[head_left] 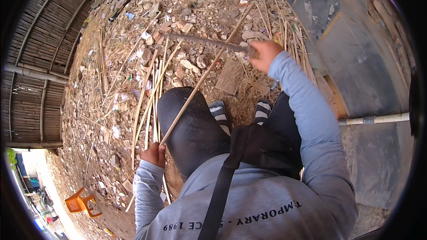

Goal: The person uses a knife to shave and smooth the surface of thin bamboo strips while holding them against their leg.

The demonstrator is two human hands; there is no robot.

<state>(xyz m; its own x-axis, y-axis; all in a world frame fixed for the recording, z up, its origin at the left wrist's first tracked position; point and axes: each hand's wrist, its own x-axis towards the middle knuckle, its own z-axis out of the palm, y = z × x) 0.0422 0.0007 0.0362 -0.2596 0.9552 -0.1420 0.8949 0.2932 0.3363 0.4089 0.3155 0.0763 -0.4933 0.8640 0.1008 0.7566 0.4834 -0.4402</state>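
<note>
My left hand (154, 154) is closed around the lower end of a long bamboo strip (199, 83), which slants across my left thigh and away to the upper right. In my right hand (265, 55) is the handle of a long, dark knife (200, 41). Its blade points left and crosses the strip near the strip's far part; whether it presses on the strip I cannot tell. Several pale bamboo strips (144, 106) lie beside my left knee, partly hidden by my leg and left hand. A flat brown piece (229, 77) rests on the ground beyond my feet.
Stones and litter cover the ground (120, 129). More bamboo strips (289, 31) lie at the far right, beside dark sheets (356, 66) and a pale pole (378, 119). A slatted bamboo wall (38, 31) stands left, an orange plastic chair (80, 202) at the near left.
</note>
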